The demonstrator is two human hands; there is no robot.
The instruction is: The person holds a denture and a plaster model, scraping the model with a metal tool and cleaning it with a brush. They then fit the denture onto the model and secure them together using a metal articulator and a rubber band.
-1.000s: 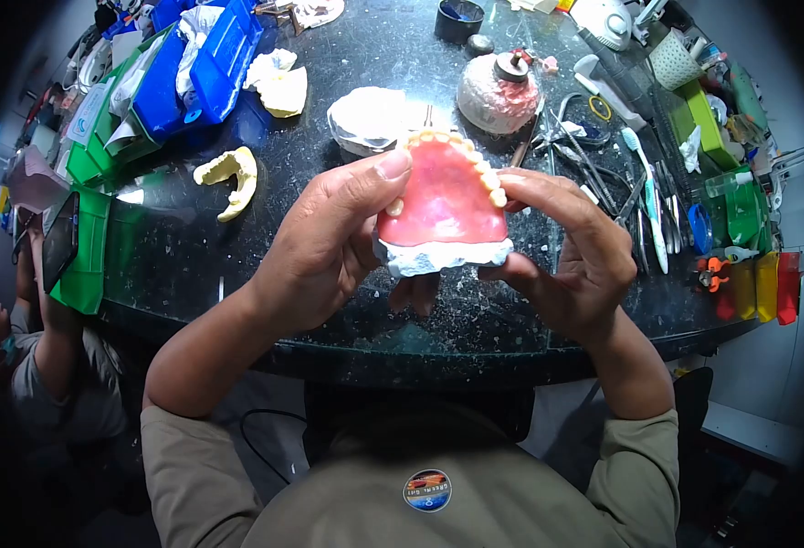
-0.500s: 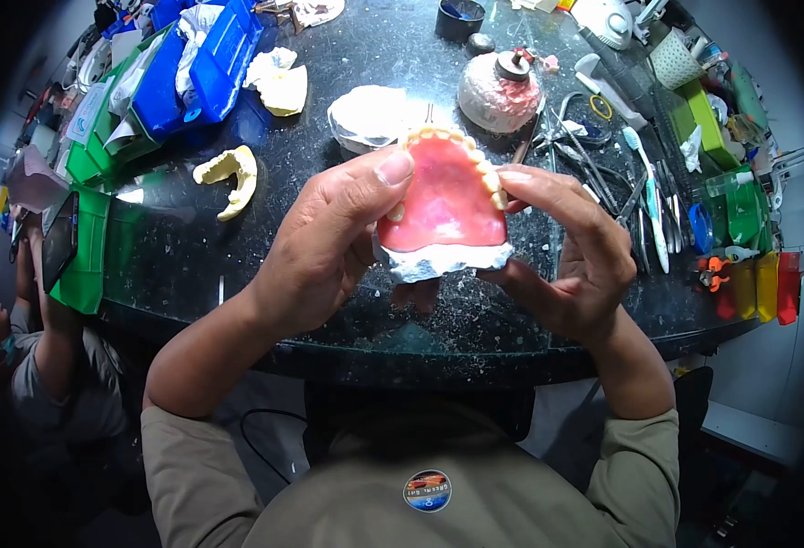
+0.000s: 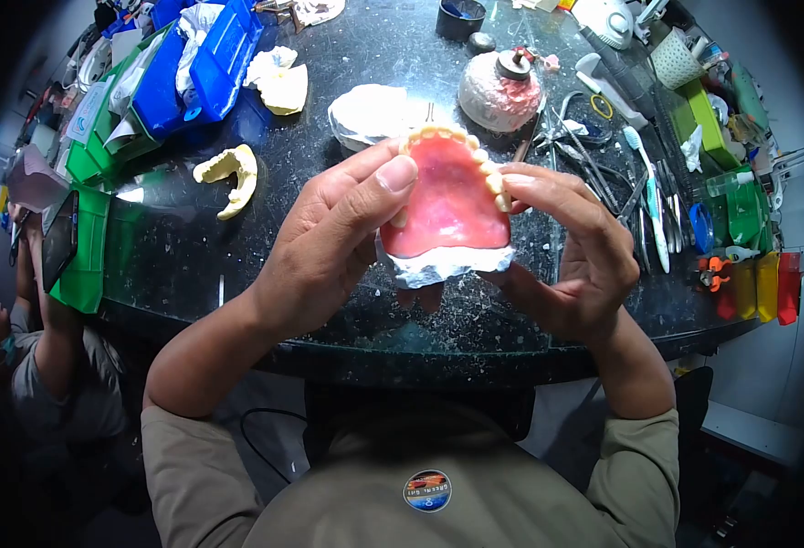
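A pink denture plate (image 3: 447,205) with a row of pale teeth sits on a white plaster model (image 3: 447,265) above the dark table. My left hand (image 3: 333,228) grips its left side, thumb tip on the teeth edge. On the opposite side, my right hand (image 3: 575,237) holds it with the index finger against the right teeth and the thumb low by the plaster. Fingers beneath the model are partly hidden. Beyond it lie a bright white plaster block (image 3: 365,117) and a round pink-stained plaster piece (image 3: 498,96) with a metal knob.
A horseshoe-shaped cream piece (image 3: 228,181) and a cream cast (image 3: 278,80) lie left, near blue bins (image 3: 224,64) and a green bin (image 3: 87,247). Metal tools and a toothbrush (image 3: 648,196) lie right. Another person's arm (image 3: 50,320) is at far left.
The denture and model have shifted and tilted very slightly in my hands. My grip looks almost the same.
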